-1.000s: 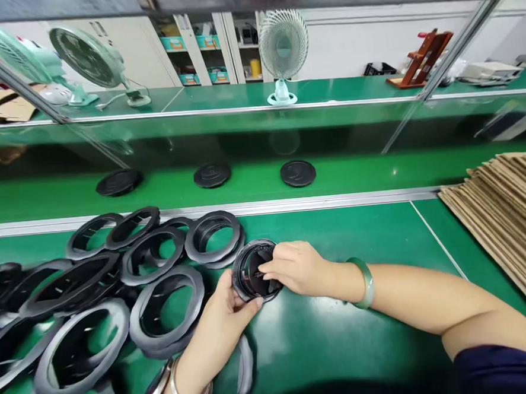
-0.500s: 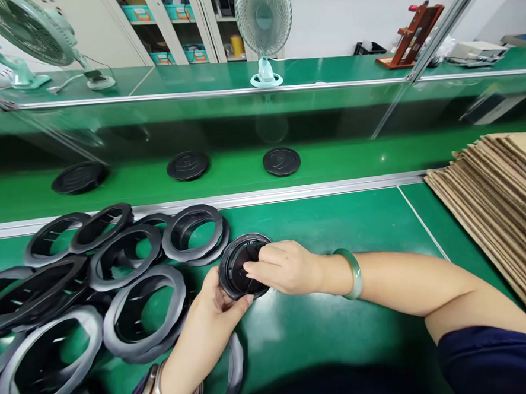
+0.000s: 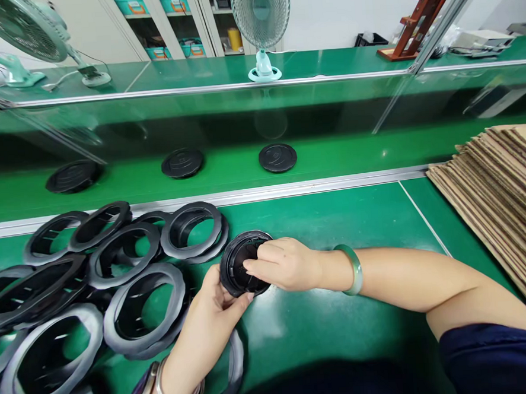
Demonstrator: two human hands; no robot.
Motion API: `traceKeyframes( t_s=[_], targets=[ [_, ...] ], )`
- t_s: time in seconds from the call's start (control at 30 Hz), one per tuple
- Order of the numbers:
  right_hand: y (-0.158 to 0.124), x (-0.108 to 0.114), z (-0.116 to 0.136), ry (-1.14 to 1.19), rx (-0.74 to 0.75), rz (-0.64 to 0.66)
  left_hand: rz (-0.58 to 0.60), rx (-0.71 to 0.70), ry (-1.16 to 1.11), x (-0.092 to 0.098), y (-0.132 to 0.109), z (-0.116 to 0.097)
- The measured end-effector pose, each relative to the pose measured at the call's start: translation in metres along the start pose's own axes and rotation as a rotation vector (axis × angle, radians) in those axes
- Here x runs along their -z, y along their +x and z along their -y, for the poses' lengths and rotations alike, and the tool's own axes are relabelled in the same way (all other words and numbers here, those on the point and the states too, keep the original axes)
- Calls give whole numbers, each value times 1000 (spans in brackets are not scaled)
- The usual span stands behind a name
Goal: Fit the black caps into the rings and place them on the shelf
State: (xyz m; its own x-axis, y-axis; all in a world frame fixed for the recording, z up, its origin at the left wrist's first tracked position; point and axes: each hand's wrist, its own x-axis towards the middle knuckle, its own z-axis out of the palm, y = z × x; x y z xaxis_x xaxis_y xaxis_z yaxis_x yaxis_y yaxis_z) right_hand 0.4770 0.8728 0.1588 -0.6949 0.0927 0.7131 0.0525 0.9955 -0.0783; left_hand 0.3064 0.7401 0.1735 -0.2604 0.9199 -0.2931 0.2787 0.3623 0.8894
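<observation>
Both my hands hold a black round plastic ring (image 3: 233, 261) with a dark inner part, just above the green bench top (image 3: 336, 228). My left hand (image 3: 212, 325) cups it from below and its thumb side, while the fingers of my right hand (image 3: 285, 266) lie over its middle and hide much of the inside. A heap of black wavy-edged rings (image 3: 126, 229) lies to the left, touching nothing of my right hand. One ring of the heap (image 3: 235, 365) sits under my left wrist.
Several black round discs (image 3: 182, 163) stand on a green belt (image 3: 332, 157) behind an aluminium rail (image 3: 267, 191). A stack of flat cardboard sheets (image 3: 489, 189) sits at the right. Beyond a glass panel (image 3: 249, 111) are a desk fan (image 3: 260, 13) and shelves.
The whole scene has shifted slightly left and up in view as my head moved. My hands stay on the ring, with my right fingers pressed a little further across it.
</observation>
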Motion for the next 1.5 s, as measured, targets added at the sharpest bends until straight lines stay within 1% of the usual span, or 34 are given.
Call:
traceKeyframes(
  t_s=[0.1,0.2,0.43,0.6,0.67,0.73,0.8,0.87,0.9,0.97,1.03,1.1,1.27,1.37,1.5],
  targets=[
    [-3,-3,0,21,-51,94,74,46,-76,0,-1,-2],
    [-4,-2,1,49,-86,156,111,70,-110,0,-2,-2],
    [-2,1,8,63,-153,239,85,80,-69,1,-3,-4],
    [0,0,10,20,-159,372,83,107,-86,1,-4,-6],
    [2,2,10,28,-152,393,85,116,-103,1,-4,-5],
    [4,7,8,65,-140,319,80,108,-142,1,-3,-5],
    [5,12,5,127,-202,180,60,93,-186,1,-2,-5],
    [6,13,1,209,-388,77,33,77,-215,1,-1,-6],
    [6,13,-1,261,-510,57,22,71,-221,1,-1,-6],
    [6,9,-6,408,-713,78,7,62,-212,0,-1,-6],
    [6,3,-10,568,-813,112,4,58,-167,-2,-2,-6],
    [6,-2,-12,674,-854,93,6,50,-117,-3,-3,-4],
    [5,-7,-12,778,-947,-11,52,35,-44,-4,-4,-3],
    [4,-9,-11,789,-958,-51,65,32,-35,-3,-3,-2],
    [4,-10,-11,757,-965,-65,57,16,2,-1,-1,-1]
  ],
)
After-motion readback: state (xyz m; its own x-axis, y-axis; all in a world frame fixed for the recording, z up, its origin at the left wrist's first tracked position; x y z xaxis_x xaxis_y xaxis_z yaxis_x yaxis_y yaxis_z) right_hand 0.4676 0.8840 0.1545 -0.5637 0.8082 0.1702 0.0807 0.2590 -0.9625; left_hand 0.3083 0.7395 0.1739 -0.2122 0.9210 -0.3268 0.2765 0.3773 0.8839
